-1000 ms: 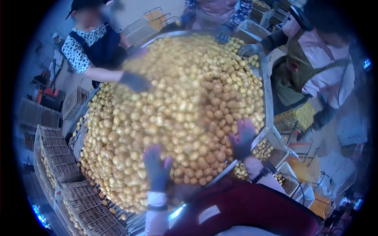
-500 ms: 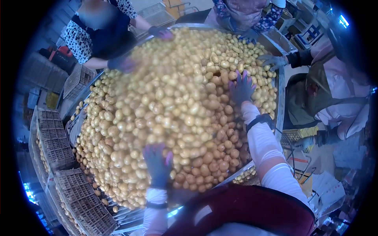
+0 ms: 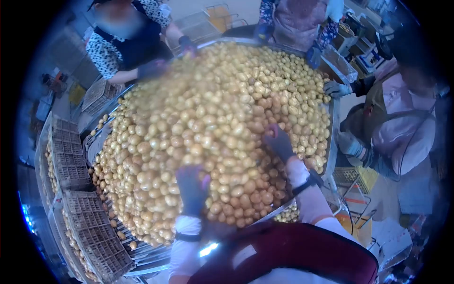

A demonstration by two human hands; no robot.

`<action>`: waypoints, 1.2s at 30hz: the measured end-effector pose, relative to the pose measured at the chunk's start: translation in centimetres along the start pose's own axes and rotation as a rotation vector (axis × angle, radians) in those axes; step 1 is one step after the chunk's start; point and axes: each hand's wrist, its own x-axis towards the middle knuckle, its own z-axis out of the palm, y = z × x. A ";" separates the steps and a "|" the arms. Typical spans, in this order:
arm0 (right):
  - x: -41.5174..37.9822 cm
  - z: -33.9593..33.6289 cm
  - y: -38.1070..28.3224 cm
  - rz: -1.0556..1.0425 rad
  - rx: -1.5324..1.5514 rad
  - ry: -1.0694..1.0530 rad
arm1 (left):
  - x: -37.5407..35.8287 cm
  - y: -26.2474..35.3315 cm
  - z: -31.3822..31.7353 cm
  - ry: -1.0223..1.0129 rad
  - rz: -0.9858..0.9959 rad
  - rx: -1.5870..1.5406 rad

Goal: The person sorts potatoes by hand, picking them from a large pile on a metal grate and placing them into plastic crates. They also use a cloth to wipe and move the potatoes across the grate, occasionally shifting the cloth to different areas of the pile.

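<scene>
A large heap of round, yellow-brown produce (image 3: 189,137) fills a metal-edged table (image 3: 335,123). Both my hands wear grey gloves with purplish fingertips. Resting on the near part of the heap is my left hand (image 3: 193,189), its fingers extended and thumb apart. Farther right, my right hand (image 3: 278,141) touches the heap beside browner pieces, with its fingers bent. Blur and the angle hide whether anything is between those fingers.
Plastic crates (image 3: 90,227) stand at the lower left. Three co-workers are around the heap: one at the upper left (image 3: 130,52), one at the top (image 3: 298,23), one at the right (image 3: 402,113). A yellow crate (image 3: 362,179) sits at the right.
My right hand has moved down and left across the heap, and its spread fingers have bent. My left hand stays nearly in place. The co-workers' hands at the top and right have shifted.
</scene>
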 end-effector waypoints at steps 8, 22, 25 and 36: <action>-6.4 4.7 1.1 -0.482 -0.320 -0.003 | -2.6 3.0 1.7 -0.046 -0.002 0.330; -4.3 6.6 -4.4 -0.731 -0.184 -0.041 | -5.7 0.9 -4.9 -0.062 -0.058 -0.147; -3.4 9.5 -6.2 -0.493 -0.301 -0.299 | -2.7 -3.2 -6.4 0.105 -0.104 -0.057; -3.1 8.9 -5.7 -0.308 0.003 -0.241 | 4.4 -10.6 -1.2 -0.037 -0.093 0.226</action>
